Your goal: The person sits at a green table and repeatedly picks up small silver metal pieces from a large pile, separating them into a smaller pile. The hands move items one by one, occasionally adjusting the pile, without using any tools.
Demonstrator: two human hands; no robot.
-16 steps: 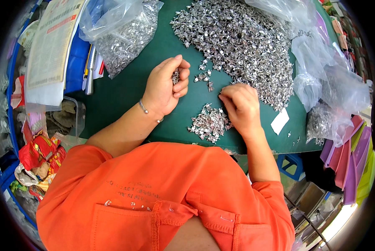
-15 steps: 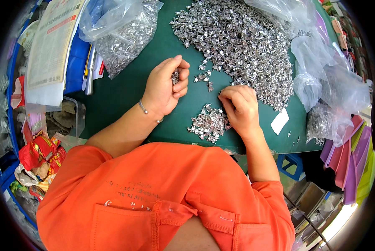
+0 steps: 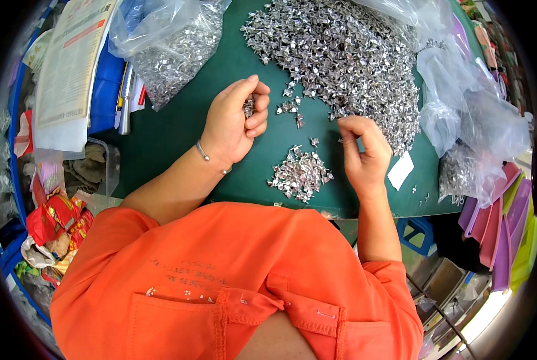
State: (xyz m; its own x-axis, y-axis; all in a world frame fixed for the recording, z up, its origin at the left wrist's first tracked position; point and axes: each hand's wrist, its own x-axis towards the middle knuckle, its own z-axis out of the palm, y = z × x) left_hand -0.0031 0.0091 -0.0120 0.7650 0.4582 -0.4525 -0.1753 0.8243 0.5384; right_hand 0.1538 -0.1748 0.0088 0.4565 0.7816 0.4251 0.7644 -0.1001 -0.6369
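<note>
Left hand (image 3: pixel 227 126): fingers curled loosely around a cluster of small, shiny silver metal pieces (image 3: pixel 248 108). Right hand (image 3: pixel 369 157): fingers bent, their tips near one another beside the large silver heap (image 3: pixel 346 63); whether they pinch a piece cannot be told. A smaller silver pile (image 3: pixel 301 175) lies on the green bench (image 3: pixel 175 147) between the person's body and the heap, with a few loose silver pieces (image 3: pixel 289 107) beyond it.

Handling, in my judgement: keep the left grip cupped but light, since the pointed shapes look apt to snag; take pieces singly with the right fingertips; keep pile and heap well apart.

Not verifiable: the number of pieces in the left palm, masked by the fingers; each piece's exact form, too small; the heap's far edge, cut off above.
</note>
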